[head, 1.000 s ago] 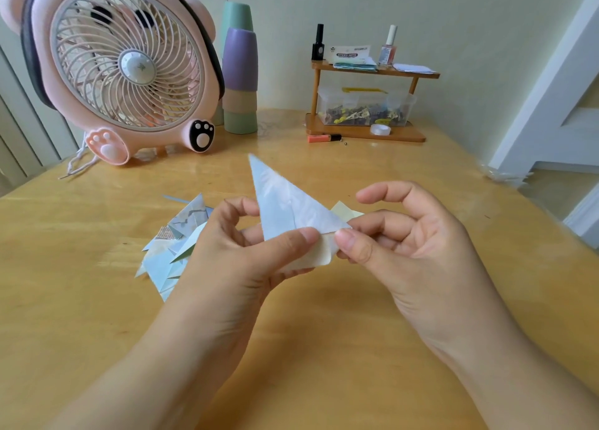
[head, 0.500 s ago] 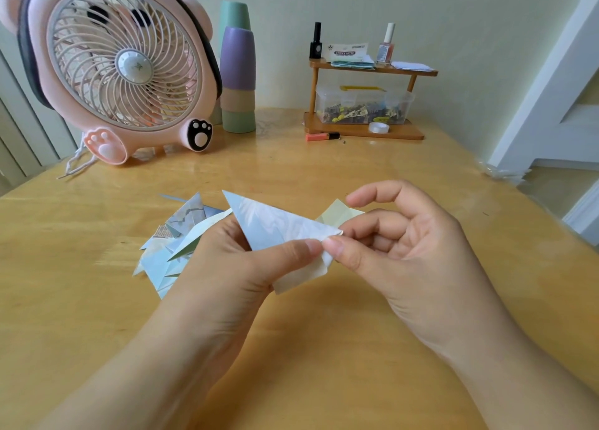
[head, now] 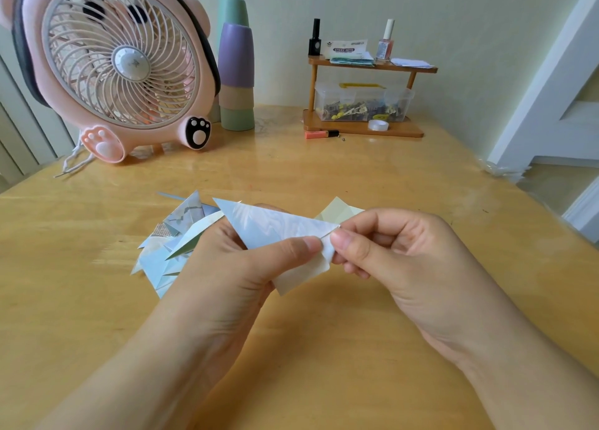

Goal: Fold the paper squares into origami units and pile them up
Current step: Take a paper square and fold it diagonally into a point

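Paper unit [head: 275,227] – half-folded, pale blue w/ faint print – sits up off the table [head: 324,348], pinched between both my hands at mid-scene. My left hand [head: 233,267] clamps it: thumb on the near face, fingers behind, long point sticking out far-left. My right hand [head: 398,251] is closed on the right corner, thumb and forefinger tip nipping the small flap there. Thumbs nearly touch, so hands are together on the one piece, neither free.

Step in hand, as I judge it: creasing/tucking that right-end flap, i.e. a late fold on this unit, not the first. A whitish lower layer hangs below my left thumb and looks unfinished.

Pile of folded units [head: 168,244] lies on the table just left of and behind my left hand – several done already. Pale yellow sheets [head: 337,210] peek out beyond my right knuckles; prob. the unfolded stock, can't tell how many.

Next move calls for: left grip kept firm so layers don't slip, right thumb pressing the flap flat along its edge – then release right, carry the unit left to the pile.
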Tool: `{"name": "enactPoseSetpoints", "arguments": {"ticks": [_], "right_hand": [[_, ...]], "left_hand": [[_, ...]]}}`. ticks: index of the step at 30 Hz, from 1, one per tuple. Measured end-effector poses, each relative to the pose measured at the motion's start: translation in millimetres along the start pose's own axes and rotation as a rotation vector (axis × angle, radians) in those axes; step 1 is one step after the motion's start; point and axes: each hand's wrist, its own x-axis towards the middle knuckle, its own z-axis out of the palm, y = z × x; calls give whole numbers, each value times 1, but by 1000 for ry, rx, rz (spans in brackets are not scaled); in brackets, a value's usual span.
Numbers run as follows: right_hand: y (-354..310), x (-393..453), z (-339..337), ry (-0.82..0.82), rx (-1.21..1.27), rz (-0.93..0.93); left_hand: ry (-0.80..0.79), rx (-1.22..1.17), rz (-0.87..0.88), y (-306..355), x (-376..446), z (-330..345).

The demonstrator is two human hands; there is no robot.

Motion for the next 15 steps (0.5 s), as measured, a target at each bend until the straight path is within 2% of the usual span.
{"name": "enactPoseSetpoints", "arguments": {"ticks": [9,15], "right_hand": [[3,0,-1,13,-22,-19],[5,2,-1,12,62,-7]], "left_hand": [[-5,-31,-20,-2,-1,-2],[14,-23,-65,-3,-1,1]]}}
